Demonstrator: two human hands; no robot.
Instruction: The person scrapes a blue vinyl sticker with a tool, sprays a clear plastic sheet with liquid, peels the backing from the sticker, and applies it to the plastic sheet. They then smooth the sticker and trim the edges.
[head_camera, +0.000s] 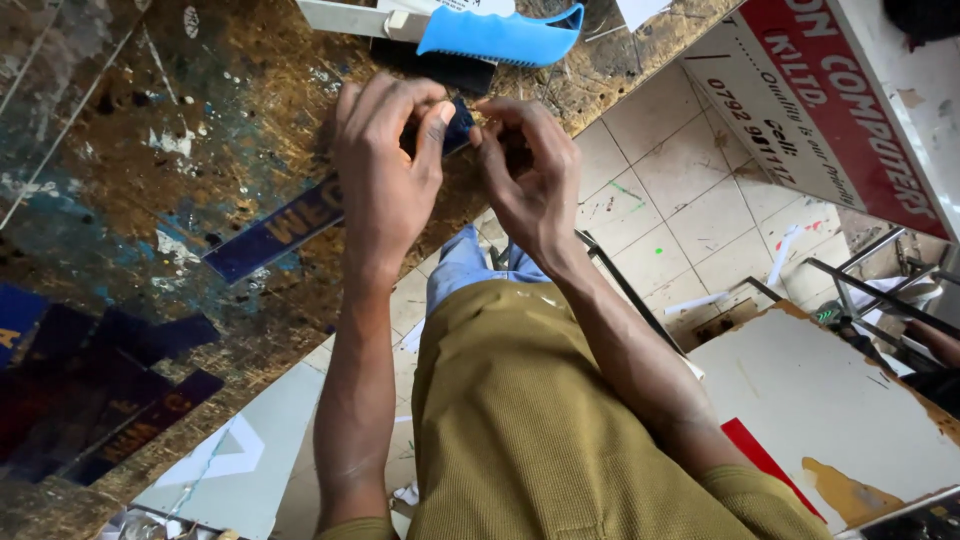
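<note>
My left hand (385, 165) and my right hand (530, 175) meet over the edge of a paint-stained wooden workbench (150, 150). Between their fingertips they pinch a small dark blue piece (460, 125), my left thumb and forefinger on one end, my right fingers on the other. A long dark blue strip with gold lettering (280, 225) lies on the bench just below my left hand. Most of the small piece is hidden by my fingers.
A blue-handled tool (500, 35) lies at the bench's far edge. More dark blue strips (110, 400) lie at the left. A red and white signboard (830, 100) leans at the right above a tiled floor (690, 190); a white board (820, 400) sits lower right.
</note>
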